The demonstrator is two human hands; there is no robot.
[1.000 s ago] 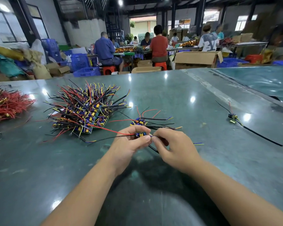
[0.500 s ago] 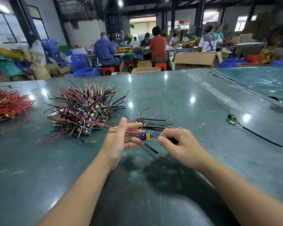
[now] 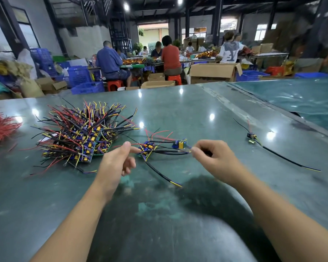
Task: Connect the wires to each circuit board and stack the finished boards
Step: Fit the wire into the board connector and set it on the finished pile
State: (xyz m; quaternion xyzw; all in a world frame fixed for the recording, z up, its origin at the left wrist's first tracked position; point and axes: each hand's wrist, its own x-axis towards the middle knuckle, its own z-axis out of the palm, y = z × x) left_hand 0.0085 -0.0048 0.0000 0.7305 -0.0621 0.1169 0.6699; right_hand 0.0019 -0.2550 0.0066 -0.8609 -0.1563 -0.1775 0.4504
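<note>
The right hand [image 3: 214, 157] pinches a small circuit board [image 3: 180, 145] by a wire at its right end, fingers curled tight round it. The board is a stubby blue piece with a yellow block on top, held just above the table [image 3: 178, 110], at about 12 o'clock from the middle of the view. Its long axis runs roughly 9 to 3 o'clock, and thin black leads trail from it toward 9 o'clock.

The left hand [image 3: 117, 163] hangs at about 9 o'clock from the board, fingers loosely curled. Whether its thumb and forefinger nip the thin red wire [image 3: 138, 144] that passes its fingertips, I cannot tell.

Between the hands lies a small stack of boards [image 3: 147, 148], blue and yellow, bristling with stiff black, red and yellow leads. One thick black lead [image 3: 162, 174] runs from it toward 5 o'clock and ends in a yellow tip.

At 10 o'clock sits a big spiky heap of wired boards [image 3: 78, 137]. At the far 9 o'clock edge is a bundle of red wires [image 3: 0, 127]. At 2 o'clock a lone board [image 3: 252, 137] lies flat, its long black cable reaching toward 4 o'clock. The table top is smooth, glossy green, mirroring the ceiling lamps.
</note>
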